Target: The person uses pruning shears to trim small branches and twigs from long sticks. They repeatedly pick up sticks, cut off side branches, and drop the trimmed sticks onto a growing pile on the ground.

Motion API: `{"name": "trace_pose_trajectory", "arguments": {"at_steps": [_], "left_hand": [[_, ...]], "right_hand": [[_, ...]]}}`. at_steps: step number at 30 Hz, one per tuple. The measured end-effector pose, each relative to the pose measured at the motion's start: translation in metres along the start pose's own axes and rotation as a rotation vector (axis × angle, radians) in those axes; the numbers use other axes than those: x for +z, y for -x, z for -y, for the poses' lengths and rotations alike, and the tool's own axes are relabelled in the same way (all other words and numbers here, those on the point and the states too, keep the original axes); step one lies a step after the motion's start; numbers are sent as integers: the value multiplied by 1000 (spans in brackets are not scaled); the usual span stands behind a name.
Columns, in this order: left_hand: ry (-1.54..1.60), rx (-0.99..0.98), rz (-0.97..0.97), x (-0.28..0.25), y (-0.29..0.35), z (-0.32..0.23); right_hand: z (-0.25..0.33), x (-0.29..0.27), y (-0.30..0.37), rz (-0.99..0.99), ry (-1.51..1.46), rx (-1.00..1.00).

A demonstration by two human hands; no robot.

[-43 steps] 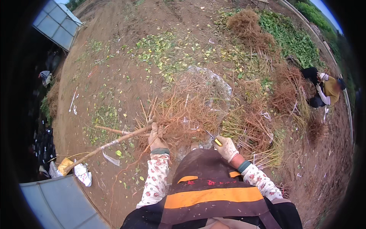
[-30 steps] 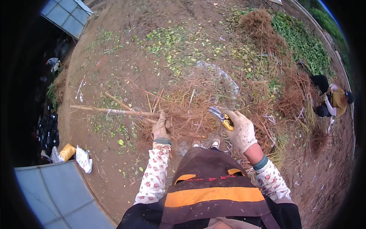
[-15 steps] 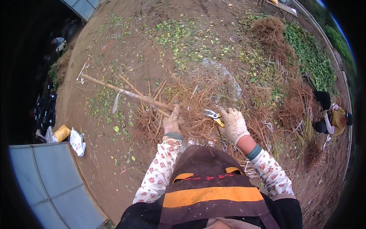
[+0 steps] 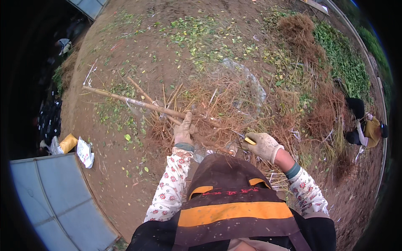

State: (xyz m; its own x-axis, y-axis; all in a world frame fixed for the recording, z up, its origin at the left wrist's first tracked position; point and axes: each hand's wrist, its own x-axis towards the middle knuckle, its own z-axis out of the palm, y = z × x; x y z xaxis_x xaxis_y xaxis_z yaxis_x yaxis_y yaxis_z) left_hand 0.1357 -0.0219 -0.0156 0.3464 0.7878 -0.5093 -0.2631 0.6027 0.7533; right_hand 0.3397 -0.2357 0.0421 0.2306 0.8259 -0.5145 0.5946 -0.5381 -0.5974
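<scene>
My left hand (image 4: pixel 183 133), in a soiled glove, is closed round the lower part of a long pale brown stem (image 4: pixel 138 103), close to its roots. The stem slants up to the far left, and thin brown roots (image 4: pixel 215 130) spread from its near end to the right. In my right hand (image 4: pixel 264 146), also gloved, is a pair of pruning shears (image 4: pixel 248 140) with yellow handles. Their blades point left at the edge of the roots. A second forked stem (image 4: pixel 140 89) lies beside the first, over a heap of cut stems and roots.
Larger piles of brown roots (image 4: pixel 297 35) and green leaves (image 4: pixel 341 56) lie to the right. A co-worker (image 4: pixel 368 129) sits at the far right. A clear plastic sheet (image 4: pixel 255 85) lies beyond the heap. White (image 4: pixel 85 153) and yellow (image 4: pixel 68 143) sacks stand beside a blue-grey panel (image 4: pixel 54 196) at left.
The shears have turned and shifted slightly right and nearer to me, with less of their blades showing. My left hand and the stem have moved a little left.
</scene>
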Motion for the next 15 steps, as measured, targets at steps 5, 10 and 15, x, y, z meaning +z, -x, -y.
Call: {"name": "trace_pose_trajectory", "arguments": {"at_steps": [5,10,15], "left_hand": [[-83,-56,52,8,-1,14],[22,-21,122,23,4,13],[130,132,280,1,-21,-15]], "right_hand": [[20,-1,-10,56,291,64],[18,-1,-4,69,350,-16],[-25,-5,12,-248,114,217]]}}
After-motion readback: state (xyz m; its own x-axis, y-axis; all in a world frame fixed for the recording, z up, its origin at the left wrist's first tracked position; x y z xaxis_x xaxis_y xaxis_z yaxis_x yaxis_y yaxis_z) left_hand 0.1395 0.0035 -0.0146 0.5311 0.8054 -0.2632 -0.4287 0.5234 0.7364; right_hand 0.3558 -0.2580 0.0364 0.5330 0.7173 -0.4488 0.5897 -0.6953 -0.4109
